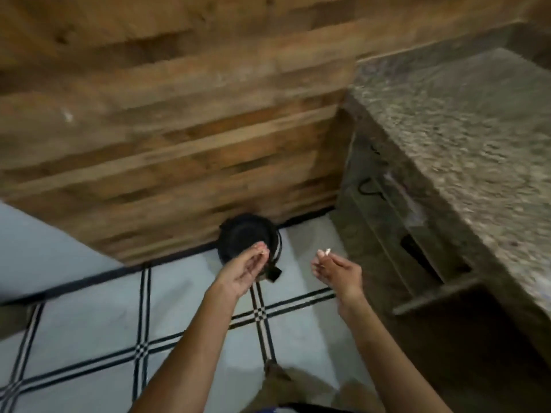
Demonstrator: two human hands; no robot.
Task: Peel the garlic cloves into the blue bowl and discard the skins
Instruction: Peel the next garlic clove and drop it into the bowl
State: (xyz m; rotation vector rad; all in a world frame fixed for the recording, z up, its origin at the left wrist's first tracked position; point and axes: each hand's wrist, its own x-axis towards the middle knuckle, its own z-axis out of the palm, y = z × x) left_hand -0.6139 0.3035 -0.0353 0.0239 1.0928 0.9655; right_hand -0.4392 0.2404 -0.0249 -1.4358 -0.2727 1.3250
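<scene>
A round black bin (250, 234) stands on the tiled floor against the wooden wall, its top open. My left hand (246, 271) hovers over the bin's near rim, palm turned up and fingers cupped together; pale bits that look like garlic skins lie at its fingertips. My right hand (334, 269) is to the right of the bin, and its fingertips pinch a small pale piece of garlic skin (327, 251). The frame is blurred. The blue bowl and the garlic cloves are out of sight.
A speckled granite counter (465, 138) runs along the right, with a dark opening and shelves under it. A wood-plank wall (179, 129) fills the back. The floor (89, 323) has pale tiles with black lines.
</scene>
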